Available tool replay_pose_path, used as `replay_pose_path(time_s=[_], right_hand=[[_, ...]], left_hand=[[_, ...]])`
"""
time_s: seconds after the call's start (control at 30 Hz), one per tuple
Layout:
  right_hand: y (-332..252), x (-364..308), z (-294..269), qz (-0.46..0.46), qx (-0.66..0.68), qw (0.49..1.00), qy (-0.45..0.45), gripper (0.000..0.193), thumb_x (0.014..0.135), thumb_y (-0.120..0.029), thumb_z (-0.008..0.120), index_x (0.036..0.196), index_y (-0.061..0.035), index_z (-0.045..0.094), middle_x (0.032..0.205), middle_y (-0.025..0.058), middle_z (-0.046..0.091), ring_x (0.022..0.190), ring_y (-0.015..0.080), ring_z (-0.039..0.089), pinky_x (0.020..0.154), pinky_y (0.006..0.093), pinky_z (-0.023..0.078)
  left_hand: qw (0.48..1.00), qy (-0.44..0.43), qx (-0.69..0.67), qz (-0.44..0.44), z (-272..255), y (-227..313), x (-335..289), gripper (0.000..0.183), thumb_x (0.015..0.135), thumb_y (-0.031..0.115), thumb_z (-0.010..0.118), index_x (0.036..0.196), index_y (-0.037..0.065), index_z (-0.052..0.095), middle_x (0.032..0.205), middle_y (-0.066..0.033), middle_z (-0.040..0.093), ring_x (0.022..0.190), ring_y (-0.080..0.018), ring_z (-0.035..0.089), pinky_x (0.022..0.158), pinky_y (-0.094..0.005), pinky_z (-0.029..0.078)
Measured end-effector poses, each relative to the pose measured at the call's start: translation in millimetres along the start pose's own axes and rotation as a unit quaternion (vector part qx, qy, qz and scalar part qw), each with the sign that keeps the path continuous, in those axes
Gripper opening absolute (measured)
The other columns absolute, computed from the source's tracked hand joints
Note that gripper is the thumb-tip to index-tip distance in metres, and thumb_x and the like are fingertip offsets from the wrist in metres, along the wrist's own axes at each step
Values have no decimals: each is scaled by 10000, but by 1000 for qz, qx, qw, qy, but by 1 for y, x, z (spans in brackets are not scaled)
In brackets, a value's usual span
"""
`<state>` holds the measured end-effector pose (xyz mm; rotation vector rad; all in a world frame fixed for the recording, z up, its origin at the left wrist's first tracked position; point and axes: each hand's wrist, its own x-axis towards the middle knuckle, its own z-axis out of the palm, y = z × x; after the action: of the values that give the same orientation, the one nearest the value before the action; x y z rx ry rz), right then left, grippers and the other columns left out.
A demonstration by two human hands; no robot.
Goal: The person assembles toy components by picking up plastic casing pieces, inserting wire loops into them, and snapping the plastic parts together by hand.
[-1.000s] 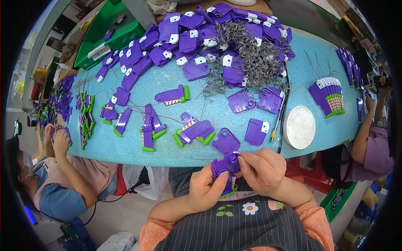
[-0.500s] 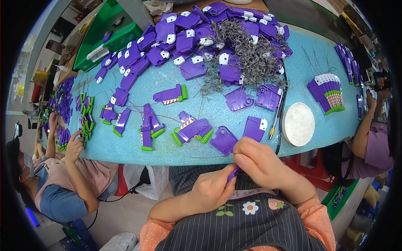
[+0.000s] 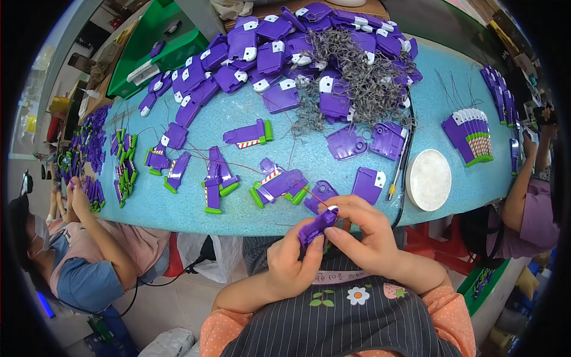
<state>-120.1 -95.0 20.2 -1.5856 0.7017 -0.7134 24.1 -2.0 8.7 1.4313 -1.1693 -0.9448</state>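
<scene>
In front of my apron, my left hand [image 3: 292, 254] pinches a small purple plastic part [image 3: 314, 229] between thumb and fingers. My right hand [image 3: 367, 237] is closed at the part's upper end, where a bit of white shows. A thin red wire [image 3: 308, 191] runs up and left from there over the table. Just beyond my hands lie a purple shell half [image 3: 321, 194] and a purple shell with a white corner [image 3: 369, 185]. To their left is a purple assembly with green ends and a striped band [image 3: 279, 184].
A heap of purple shells [image 3: 270, 56] and a tangle of grey wires [image 3: 372, 80] fill the table's far side. A round white dish [image 3: 428, 179] sits at the right, beside a yellow-tipped pen-like tool [image 3: 392, 189]. Co-workers sit at both sides; a green bin [image 3: 140, 74] stands far left.
My hands have turned the purple part upward, so more of it shows, and a red wire at it is now visible. The view has shifted slightly. The left co-worker's hands have come together.
</scene>
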Motion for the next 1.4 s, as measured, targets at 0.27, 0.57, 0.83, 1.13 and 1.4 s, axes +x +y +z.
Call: replay_pose_path(time_s=[0.27, 0.57, 0.83, 1.13, 1.4], right_hand=[[16, -16, 18, 27, 123, 992, 26, 171, 867, -32, 565, 1030, 18, 554, 933, 63, 576, 815, 101, 537, 665, 212, 429], [8, 3, -9, 112, 123, 986, -30, 235, 838, -170, 668, 977, -27, 543, 872, -10, 543, 736, 49, 512, 607, 209, 427], [22, 78, -42, 23, -535, 828, 168, 162, 805, -182, 616, 777, -23, 613, 722, 133, 593, 652, 325, 601, 567, 425, 466], [-9, 50, -31, 5, -252, 964, 80, 143, 791, -86, 643, 887, 20, 640, 744, 118, 635, 658, 216, 631, 592, 299, 496], [14, 3, -39, 122, 379, 914, -71, 206, 863, -28, 581, 1058, 38, 566, 897, 63, 608, 777, 100, 572, 693, 236, 462]], left_hand=[[982, 9, -185, -20, 12, 3, -2, 277, 936, 48, 457, 1183, -77, 461, 1029, -124, 612, 902, -121, 582, 795, -241, 458], [954, -45, -293, -35, 13, -11, -5, 332, 973, 90, 356, 1274, -46, 321, 1224, -200, 516, 1092, -235, 551, 957, -341, 426], [926, -77, -362, -77, 8, -3, 13, 319, 975, 101, 357, 1267, -25, 323, 1212, -236, 516, 1048, -286, 586, 912, -381, 471], [901, -19, -420, -112, -7, -2, 22, 379, 968, 137, 383, 1317, 8, 309, 1285, -216, 475, 1001, -272, 613, 865, -373, 506], [863, -89, -480, -127, 7, -7, 37, 311, 972, 168, 390, 1230, -5, 367, 1173, -194, 545, 988, -272, 617, 870, -377, 507]])
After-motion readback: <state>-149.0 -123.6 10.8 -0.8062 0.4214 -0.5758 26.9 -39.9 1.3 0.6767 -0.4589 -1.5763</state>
